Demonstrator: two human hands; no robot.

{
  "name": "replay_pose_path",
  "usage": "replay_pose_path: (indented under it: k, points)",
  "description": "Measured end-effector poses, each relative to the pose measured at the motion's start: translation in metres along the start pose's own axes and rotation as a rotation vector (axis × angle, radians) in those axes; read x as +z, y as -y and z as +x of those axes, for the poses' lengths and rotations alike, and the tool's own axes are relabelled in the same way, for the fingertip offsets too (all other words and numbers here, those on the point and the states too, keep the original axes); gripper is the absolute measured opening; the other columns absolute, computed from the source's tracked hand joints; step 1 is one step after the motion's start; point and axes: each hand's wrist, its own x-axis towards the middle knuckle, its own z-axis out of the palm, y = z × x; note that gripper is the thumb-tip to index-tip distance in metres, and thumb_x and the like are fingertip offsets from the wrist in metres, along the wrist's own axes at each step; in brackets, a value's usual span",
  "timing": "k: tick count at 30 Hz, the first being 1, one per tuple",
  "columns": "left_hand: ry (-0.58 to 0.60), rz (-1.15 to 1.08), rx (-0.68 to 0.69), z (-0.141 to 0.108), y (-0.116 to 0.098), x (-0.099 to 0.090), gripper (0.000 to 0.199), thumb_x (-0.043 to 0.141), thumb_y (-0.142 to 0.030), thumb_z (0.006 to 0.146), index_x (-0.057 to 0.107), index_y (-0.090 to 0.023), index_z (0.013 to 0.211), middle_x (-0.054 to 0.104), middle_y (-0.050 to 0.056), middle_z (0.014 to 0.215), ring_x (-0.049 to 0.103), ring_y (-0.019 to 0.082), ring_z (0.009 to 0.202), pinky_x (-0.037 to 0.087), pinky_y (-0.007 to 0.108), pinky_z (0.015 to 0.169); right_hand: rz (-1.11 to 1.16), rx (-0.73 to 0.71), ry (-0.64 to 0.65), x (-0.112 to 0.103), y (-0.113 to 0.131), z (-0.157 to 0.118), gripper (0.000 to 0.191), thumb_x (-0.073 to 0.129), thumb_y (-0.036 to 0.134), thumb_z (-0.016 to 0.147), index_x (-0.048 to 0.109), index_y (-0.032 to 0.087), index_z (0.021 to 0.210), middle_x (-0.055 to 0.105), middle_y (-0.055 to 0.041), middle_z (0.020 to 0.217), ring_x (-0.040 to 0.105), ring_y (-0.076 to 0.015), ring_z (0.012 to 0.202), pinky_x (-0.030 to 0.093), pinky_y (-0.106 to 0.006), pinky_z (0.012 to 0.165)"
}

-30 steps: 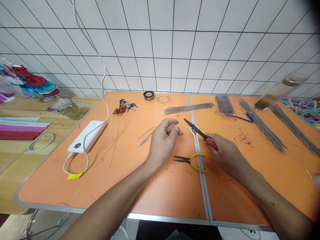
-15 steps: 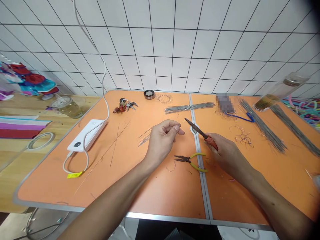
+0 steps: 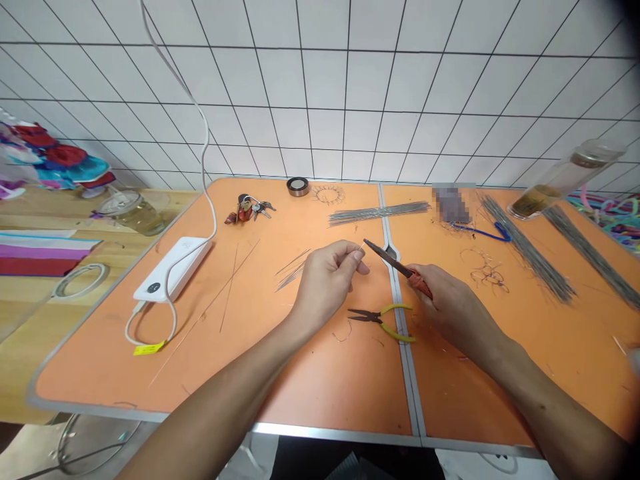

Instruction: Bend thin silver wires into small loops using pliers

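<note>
Pinched between thumb and fingertips, a thin short wire [image 3: 363, 245] sticks up from my left hand [image 3: 330, 273]. My right hand [image 3: 445, 293] is wrapped round the red handle of dark-jawed pliers [image 3: 390, 258], whose tip is at the wire's end; whether they touch is too small to tell. Yellow-handled pliers [image 3: 380, 317] lie with their jaws apart on the orange table [image 3: 330, 393], below and between my hands. Several thin wires [image 3: 293, 270] lie just left of my left hand. A bundle of straight wires [image 3: 379, 213] rests farther back.
A white power bank [image 3: 173, 270] with a cable, keys [image 3: 253, 208] and a tape roll [image 3: 298, 187] are at the left and back. Toward the right are wire bundles [image 3: 530, 250], tangled wire [image 3: 487, 272], a blue twisted piece [image 3: 483, 233] and a tilted glass bottle [image 3: 560, 180].
The red-handled pliers have moved slightly left, bringing their tip closer to the wire in my left hand. My left hand has barely shifted.
</note>
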Motion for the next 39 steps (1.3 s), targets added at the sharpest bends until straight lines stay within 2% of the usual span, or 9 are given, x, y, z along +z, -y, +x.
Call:
replay_pose_path:
  k: [4, 7, 10, 16, 20, 23, 29, 34, 39]
  points:
    - [0.004, -0.059, -0.027, 0.0, 0.002, 0.002, 0.022, 0.062, -0.036, 0.102, 0.072, -0.019, 0.093, 0.084, 0.004, 0.089, 0.059, 0.011, 0.049, 0.045, 0.028, 0.053, -0.028, 0.002, -0.016, 0.002, 0.002, -0.003, 0.033, 0.038, 0.038, 0.115, 0.068, 0.026, 0.109, 0.077, -0.0085, 0.103, 0.073, -0.024, 0.088, 0.045, -0.033, 0.065]
    - [0.02, -0.093, -0.042, 0.0, 0.004, 0.003, 0.023, 0.062, -0.038, 0.103, 0.074, -0.019, 0.103, 0.084, 0.004, 0.091, 0.06, 0.011, 0.05, 0.048, 0.028, 0.056, -0.066, -0.005, -0.044, 0.003, 0.003, -0.003, 0.034, 0.038, 0.038, 0.116, 0.069, 0.025, 0.113, 0.075, -0.0075, 0.099, 0.071, -0.0232, 0.082, 0.043, -0.033, 0.062]
    - [0.0, -0.017, 0.011, -0.001, 0.005, 0.005, 0.024, 0.058, -0.036, 0.106, 0.075, -0.02, 0.112, 0.084, 0.004, 0.096, 0.064, 0.012, 0.056, 0.051, 0.028, 0.061, -0.089, 0.002, -0.048, 0.003, 0.004, -0.003, 0.036, 0.037, 0.038, 0.115, 0.07, 0.025, 0.117, 0.074, -0.007, 0.098, 0.07, -0.0234, 0.081, 0.041, -0.033, 0.061]
    - [-0.062, 0.146, 0.126, -0.005, 0.002, 0.004, 0.021, 0.056, -0.03, 0.107, 0.074, -0.022, 0.1, 0.083, 0.004, 0.092, 0.065, 0.015, 0.059, 0.043, 0.03, 0.058, -0.085, -0.009, -0.044, 0.0, 0.008, -0.002, 0.034, 0.039, 0.038, 0.115, 0.07, 0.026, 0.12, 0.075, -0.0075, 0.098, 0.07, -0.0231, 0.081, 0.041, -0.033, 0.06]
    - [-0.092, 0.238, 0.213, -0.005, 0.005, 0.003, 0.021, 0.054, -0.025, 0.107, 0.074, -0.022, 0.1, 0.084, 0.003, 0.091, 0.061, 0.014, 0.054, 0.042, 0.03, 0.059, -0.072, -0.037, -0.047, 0.0, 0.007, -0.003, 0.03, 0.042, 0.036, 0.114, 0.07, 0.027, 0.112, 0.073, -0.0067, 0.092, 0.067, -0.0221, 0.076, 0.041, -0.032, 0.059]
    - [-0.086, 0.218, 0.216, -0.006, 0.006, 0.003, 0.021, 0.053, -0.027, 0.108, 0.073, -0.022, 0.104, 0.085, 0.004, 0.096, 0.06, 0.012, 0.053, 0.042, 0.03, 0.057, -0.057, -0.025, -0.027, 0.001, 0.007, -0.003, 0.03, 0.043, 0.036, 0.113, 0.071, 0.026, 0.112, 0.073, -0.0068, 0.093, 0.069, -0.0228, 0.079, 0.043, -0.032, 0.061]
    - [-0.12, 0.159, 0.172, -0.008, 0.001, 0.002, 0.023, 0.053, -0.033, 0.111, 0.073, -0.021, 0.112, 0.085, 0.004, 0.101, 0.061, 0.011, 0.054, 0.046, 0.029, 0.058, -0.015, -0.005, -0.004, 0.003, 0.002, 0.0, 0.038, 0.041, 0.03, 0.112, 0.068, 0.025, 0.137, 0.077, -0.0065, 0.099, 0.074, -0.0245, 0.086, 0.052, -0.035, 0.069]
    - [-0.094, 0.134, 0.171, -0.009, 0.002, 0.003, 0.025, 0.053, -0.036, 0.111, 0.072, -0.021, 0.115, 0.086, 0.006, 0.103, 0.06, 0.011, 0.051, 0.046, 0.028, 0.055, 0.053, -0.021, -0.041, 0.002, -0.003, 0.002, 0.036, 0.043, 0.032, 0.112, 0.067, 0.026, 0.138, 0.08, -0.0085, 0.11, 0.077, -0.0258, 0.095, 0.055, -0.036, 0.075]
    - [-0.077, 0.197, 0.221, -0.011, 0.004, 0.004, 0.023, 0.052, -0.032, 0.112, 0.072, -0.022, 0.111, 0.085, 0.004, 0.1, 0.059, 0.01, 0.05, 0.042, 0.029, 0.054, 0.053, -0.039, 0.017, 0.001, -0.002, 0.002, 0.033, 0.042, 0.03, 0.113, 0.069, 0.028, 0.13, 0.078, -0.0061, 0.098, 0.074, -0.0246, 0.085, 0.053, -0.035, 0.073]
